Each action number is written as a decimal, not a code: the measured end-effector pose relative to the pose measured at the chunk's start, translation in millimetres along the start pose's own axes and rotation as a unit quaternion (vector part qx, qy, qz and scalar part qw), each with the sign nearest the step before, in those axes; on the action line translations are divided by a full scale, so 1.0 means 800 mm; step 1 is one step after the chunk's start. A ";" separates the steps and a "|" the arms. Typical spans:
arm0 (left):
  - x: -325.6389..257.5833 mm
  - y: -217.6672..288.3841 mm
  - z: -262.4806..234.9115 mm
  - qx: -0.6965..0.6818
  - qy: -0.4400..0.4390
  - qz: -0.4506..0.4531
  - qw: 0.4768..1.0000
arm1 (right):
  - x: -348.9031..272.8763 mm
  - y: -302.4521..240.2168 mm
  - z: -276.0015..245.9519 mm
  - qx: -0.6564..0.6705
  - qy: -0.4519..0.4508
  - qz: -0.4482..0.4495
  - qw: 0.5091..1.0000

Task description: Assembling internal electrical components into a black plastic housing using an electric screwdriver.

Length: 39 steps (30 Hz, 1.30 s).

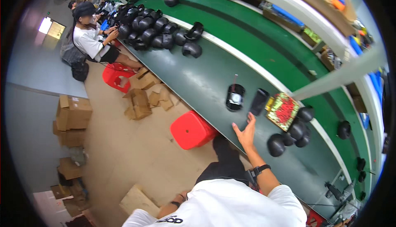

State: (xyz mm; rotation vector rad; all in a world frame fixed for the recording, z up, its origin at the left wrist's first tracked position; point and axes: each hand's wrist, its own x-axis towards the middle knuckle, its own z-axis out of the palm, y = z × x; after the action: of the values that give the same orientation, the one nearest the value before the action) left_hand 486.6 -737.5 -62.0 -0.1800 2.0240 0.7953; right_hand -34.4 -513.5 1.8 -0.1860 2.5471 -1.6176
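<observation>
My right hand (246, 134) hovers at the near side of the dark green table, thumb and fingers spread, with nothing in it. Just beyond its fingertips lies a dark flat phone-like slab (259, 102). Left of that is a rounded black object (235, 98) with a pale patch on top and a thin rod at its far end. An open box of small red parts (284, 110) sits to the right, beside several black dome-shaped shells (276, 145). My left hand (181, 197) is low by my waist, its fingers mostly hidden.
A large heap of black shells (144, 24) covers the table's far left, where another person (88, 37) sits working. A green conveyor belt (247, 33) runs behind a white rail. Red stools (193, 130) and cardboard (139, 103) stand on the floor; a white post (330, 78) rises at right.
</observation>
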 end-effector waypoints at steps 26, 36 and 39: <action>0.281 -0.341 -0.453 0.133 -0.301 -0.018 0.944 | 0.010 0.041 0.127 -0.151 0.088 -0.024 0.984; 0.410 -0.473 -0.692 0.241 -0.307 0.030 0.920 | 0.072 -0.015 0.211 -0.146 0.294 -0.077 0.941; 0.350 -0.409 -0.786 0.201 -0.193 0.135 0.951 | 0.052 -0.020 0.202 -0.109 0.290 -0.082 0.947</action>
State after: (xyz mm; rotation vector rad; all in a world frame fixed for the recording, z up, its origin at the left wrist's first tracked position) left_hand 18.0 -1319.6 -210.8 0.4629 1.8049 0.5126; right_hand -48.1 -670.9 -53.4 0.0781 3.2337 -1.6318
